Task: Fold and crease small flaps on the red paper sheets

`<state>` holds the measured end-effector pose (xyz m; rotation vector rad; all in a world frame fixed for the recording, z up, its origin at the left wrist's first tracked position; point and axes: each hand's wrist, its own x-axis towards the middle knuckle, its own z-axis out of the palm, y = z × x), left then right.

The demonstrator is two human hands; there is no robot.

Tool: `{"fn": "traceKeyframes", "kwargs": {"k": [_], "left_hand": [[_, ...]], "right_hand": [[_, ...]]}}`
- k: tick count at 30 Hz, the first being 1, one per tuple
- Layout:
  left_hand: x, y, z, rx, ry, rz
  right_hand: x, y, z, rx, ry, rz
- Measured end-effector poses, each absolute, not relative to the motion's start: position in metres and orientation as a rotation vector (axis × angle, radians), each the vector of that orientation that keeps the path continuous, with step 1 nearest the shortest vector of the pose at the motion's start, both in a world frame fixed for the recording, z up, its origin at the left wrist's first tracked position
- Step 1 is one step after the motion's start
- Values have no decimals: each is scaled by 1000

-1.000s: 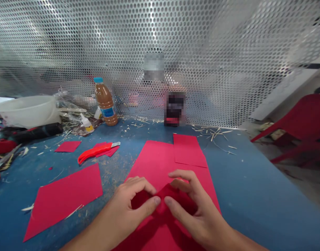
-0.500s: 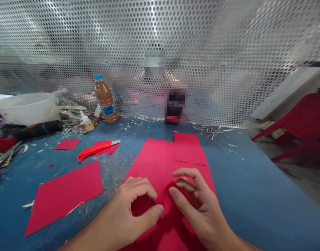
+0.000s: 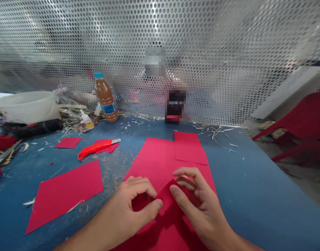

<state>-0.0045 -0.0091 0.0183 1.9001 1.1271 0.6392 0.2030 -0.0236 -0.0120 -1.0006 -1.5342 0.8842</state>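
Red paper is pinched between my 2 hands: a small piece (image 3: pixel 165 192), tilted up with a corner pointing away from me, low in the middle of my view. My left hand (image 3: pixel 135 201) is clamped on its left edge, thumb against forefinger. My right hand (image 3: pixel 199 205) grips it too, thumb pressed to the near face and fingers curled behind, though how the hidden fingertips meet the paper I cannot tell. My right forefinger arches above, clear of the thumb.

Under my hands lies a large red sheet (image 3: pixel 152 160), darkened by their shadows, with a red rectangle (image 3: pixel 190 148) over its far right corner. All this rests on a blue table (image 3: pixel 254 184).

To my left is a separate 4-sided red piece (image 3: pixel 68 191), flat on the table. Beyond it, an orange-red cutter (image 3: pixel 96 149), blade showing, lies across red scraps (image 3: pixel 113 147), and a smaller red piece (image 3: pixel 68 142) sits just left of it. Farther back, a brown bottle (image 3: pixel 106 99) with a blue cap stands near the perforated metal panel (image 3: pixel 123 42).
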Motion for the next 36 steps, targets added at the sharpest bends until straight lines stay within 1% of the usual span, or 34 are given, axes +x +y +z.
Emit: {"fn": "traceKeyframes", "kwargs": {"k": [36], "left_hand": [[-5,-11,21,1895,1119,577]], "right_hand": [[203,-25,-12,-1025,-1506,897]]}}
